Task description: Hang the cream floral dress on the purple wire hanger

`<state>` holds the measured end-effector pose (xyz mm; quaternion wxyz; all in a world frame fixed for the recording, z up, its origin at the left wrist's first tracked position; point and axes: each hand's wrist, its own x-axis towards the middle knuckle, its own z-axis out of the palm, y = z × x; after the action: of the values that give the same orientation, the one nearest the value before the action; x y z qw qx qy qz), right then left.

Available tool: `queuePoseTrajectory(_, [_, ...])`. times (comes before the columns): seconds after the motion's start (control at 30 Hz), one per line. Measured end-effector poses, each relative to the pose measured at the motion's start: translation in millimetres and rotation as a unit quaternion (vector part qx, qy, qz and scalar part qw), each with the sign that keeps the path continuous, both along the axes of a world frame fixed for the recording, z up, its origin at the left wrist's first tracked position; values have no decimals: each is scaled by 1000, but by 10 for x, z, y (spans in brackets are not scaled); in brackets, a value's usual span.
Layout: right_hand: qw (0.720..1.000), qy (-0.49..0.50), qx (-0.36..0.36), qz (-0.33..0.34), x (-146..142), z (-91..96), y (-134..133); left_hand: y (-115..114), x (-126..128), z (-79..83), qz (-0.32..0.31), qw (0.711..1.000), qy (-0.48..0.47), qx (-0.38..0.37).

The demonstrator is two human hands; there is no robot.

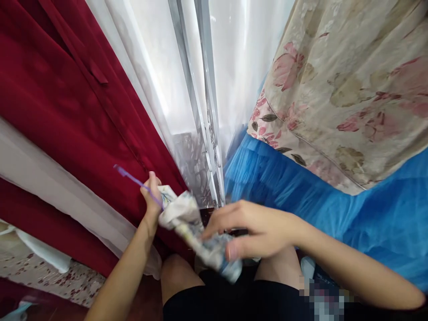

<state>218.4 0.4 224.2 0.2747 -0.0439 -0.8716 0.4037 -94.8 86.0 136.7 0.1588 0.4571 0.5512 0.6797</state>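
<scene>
Your left hand [153, 196] has its fingers curled around the upper end of a crumpled white cloth with a blue and yellow pattern [182, 208]. A thin purple plastic-looking strip [133, 178] sticks out past that hand. The cloth slants down across the front of your lap, above your black shorts [230, 298]. Your right hand [256, 227] is over its lower part, fingers bent; motion blur means you cannot tell whether they grip it. Beyond hang a deep red curtain [67, 93] and ruffled bright blue fabric [381, 223].
</scene>
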Motion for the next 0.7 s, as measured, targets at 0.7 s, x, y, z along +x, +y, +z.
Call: queuePoseTrajectory(0.7, [797, 158, -462, -357, 995, -866, -188, -494, 1628, 567, -638, 719, -154, -228])
